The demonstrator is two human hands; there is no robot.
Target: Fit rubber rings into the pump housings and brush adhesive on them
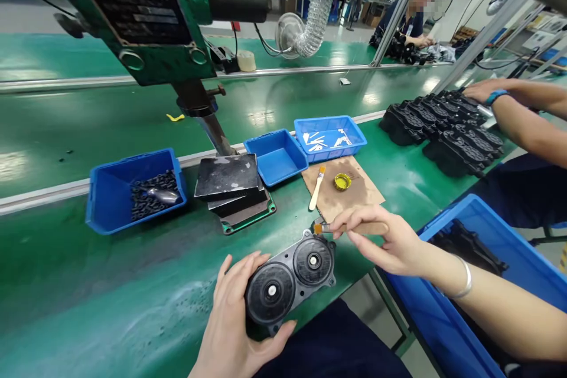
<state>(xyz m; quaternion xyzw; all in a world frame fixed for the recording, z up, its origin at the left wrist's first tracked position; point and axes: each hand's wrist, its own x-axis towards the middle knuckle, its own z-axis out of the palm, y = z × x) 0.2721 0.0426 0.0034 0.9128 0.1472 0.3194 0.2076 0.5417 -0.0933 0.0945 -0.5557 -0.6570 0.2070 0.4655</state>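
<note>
My left hand (239,313) grips the near left end of a dark metal housing (290,274) with two round discs, fingers along one edge and thumb along the other. The housing lies at the bench's front edge. Pinched in my right hand (390,236) is a small paint brush (365,228) with a wooden handle. Its orange bristles are over the housing's far right corner; whether they touch it I cannot tell. Beyond, a second brush (316,189) lies partly on a stained cardboard sheet (365,180), beside a small cap of yellow liquid (342,182).
A blue bin of small black parts (133,224) stands left of stacked metal plates (228,177), under a green press (177,18). Behind are a blue tray (277,156) and a tray of white pieces (330,155). Right are black castings (443,124), another person's arm (522,124) and a large blue crate (482,218).
</note>
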